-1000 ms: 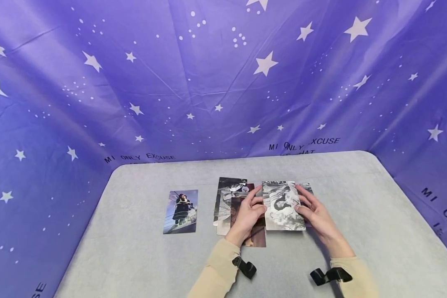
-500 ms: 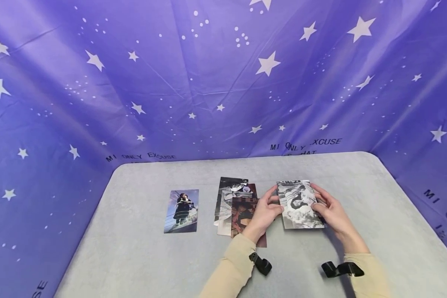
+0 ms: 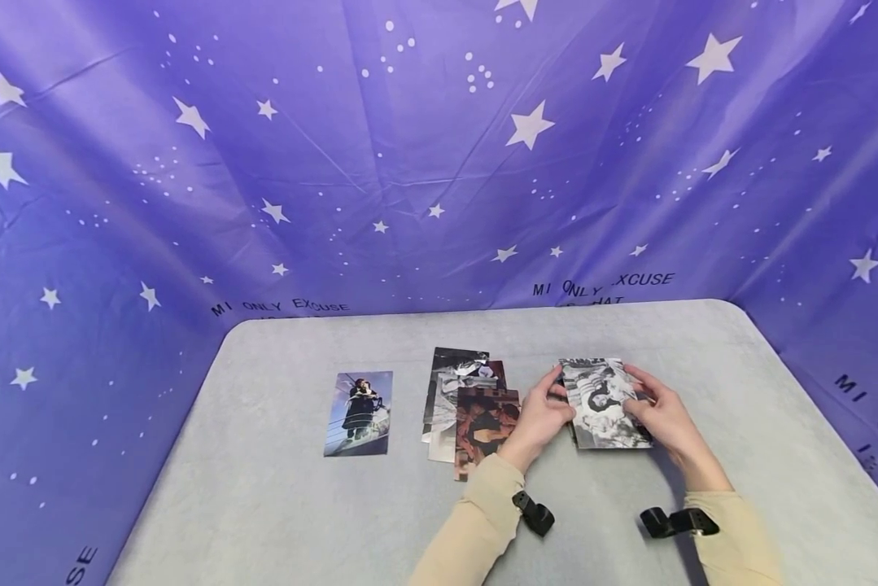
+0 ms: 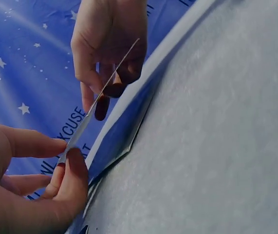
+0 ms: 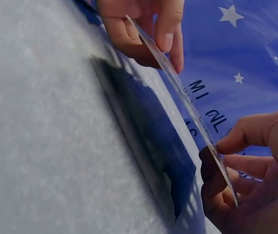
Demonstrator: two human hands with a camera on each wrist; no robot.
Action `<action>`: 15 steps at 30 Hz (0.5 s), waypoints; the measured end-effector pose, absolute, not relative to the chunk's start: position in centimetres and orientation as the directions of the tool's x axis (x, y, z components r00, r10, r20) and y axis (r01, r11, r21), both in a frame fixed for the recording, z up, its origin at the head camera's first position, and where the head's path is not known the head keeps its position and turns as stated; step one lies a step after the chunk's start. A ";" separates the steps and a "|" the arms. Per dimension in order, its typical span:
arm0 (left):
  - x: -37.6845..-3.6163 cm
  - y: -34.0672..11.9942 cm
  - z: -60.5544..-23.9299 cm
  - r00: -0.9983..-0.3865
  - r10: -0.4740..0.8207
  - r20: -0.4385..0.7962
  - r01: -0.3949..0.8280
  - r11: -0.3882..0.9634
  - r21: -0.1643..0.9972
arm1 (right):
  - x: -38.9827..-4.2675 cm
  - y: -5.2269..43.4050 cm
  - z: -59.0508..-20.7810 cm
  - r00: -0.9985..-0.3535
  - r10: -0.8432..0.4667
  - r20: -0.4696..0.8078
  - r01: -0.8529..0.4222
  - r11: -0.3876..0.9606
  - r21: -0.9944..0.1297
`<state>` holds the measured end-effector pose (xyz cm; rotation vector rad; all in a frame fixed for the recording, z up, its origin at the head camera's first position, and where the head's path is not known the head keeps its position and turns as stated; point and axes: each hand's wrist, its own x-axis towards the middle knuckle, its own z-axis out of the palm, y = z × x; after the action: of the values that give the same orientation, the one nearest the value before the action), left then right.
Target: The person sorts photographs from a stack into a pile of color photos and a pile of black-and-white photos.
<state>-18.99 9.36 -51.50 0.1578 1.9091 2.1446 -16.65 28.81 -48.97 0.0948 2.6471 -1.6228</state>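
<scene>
Compared with a second ago, the black-and-white photo (image 3: 605, 404) has travelled toward the right of the head frame, clear of the overlapping pile of photos (image 3: 471, 411) it sat beside, and both hands have gone with it; the brown-toned print on top of that pile, half covered by the left wrist before, now shows fully. The photo sits right of centre on the grey table (image 3: 263, 505), lifted off the surface: both wrist views show it edge-on with a dark shadow on the cloth beneath. The left hand (image 3: 539, 417) pinches its left edge between thumb and curled fingers (image 4: 73, 168), and the right hand (image 3: 666, 419) pinches the right edge the same way, thumb on top, fingers (image 5: 212, 180) below. Open grey surface lies to the right of the photo as far as the table's rounded edge, and below it toward the sleeves. A single colour photo (image 3: 358, 413) lies flat at centre left, well apart from the pile. The star-printed purple cloth (image 3: 439, 163) rises just behind the table's far edge.
</scene>
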 end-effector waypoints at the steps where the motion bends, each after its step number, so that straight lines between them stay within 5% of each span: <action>1: -19.0 9.4 -51.5 -0.962 0.254 -0.094 -0.117 -0.077 0.990 | -16.7 28.8 -49.1 -0.998 0.037 -0.056 0.066 0.459 -0.886; 15: -19.6 9.5 -51.5 -0.968 0.210 -0.138 -0.101 0.175 0.979 | -17.1 28.7 -50.0 -0.993 0.050 0.104 -0.041 0.688 -0.724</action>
<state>-19.62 9.49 -51.45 0.1047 2.2102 1.8723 -17.15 28.69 -50.00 0.0073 2.9915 -1.2875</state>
